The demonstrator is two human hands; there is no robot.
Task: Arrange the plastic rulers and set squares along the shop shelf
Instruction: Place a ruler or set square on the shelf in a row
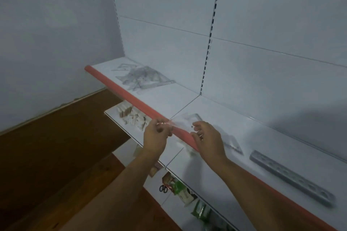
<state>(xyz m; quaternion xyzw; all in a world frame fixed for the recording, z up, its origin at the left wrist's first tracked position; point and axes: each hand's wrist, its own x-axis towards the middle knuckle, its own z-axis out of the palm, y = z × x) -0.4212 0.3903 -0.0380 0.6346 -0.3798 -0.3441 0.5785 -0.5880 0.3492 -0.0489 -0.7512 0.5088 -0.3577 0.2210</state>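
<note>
While much of the clear plastic here all but vanishes against the white shelf (234,137), a heap of transparent set squares (144,78) can be made out at about 11 o'clock of the scene, their outlines overlapping so that no count is possible. Below the red shelf edge (131,97), at 9 o'clock of the hands, small pale packets (133,116) on a lower shelf are partly hidden by that edge and too blurred to identify. At centre, the left hand (155,138) pinches one end of a clear set square (185,123) between curled fingers, right at the red lip; the piece runs from there toward 3 o'clock, lying low over the shelf front, its far corner showing at 12 o'clock of the right hand (207,138). That hand's fingers curl onto the same piece's near edge, gripping it, though the exact contact is hard to read through the glare. A second clear ruler (233,147) peeks out at 4 o'clock of the right hand, mostly covered by the wrist. Farther right, at 4 o'clock, a grey stencil ruler (293,178) lies flat on the shelf, well apart from both hands. Bottom centre, black scissors (163,189) and green packets (201,212) sit on lower shelving, cut off by the shelf above.
</note>
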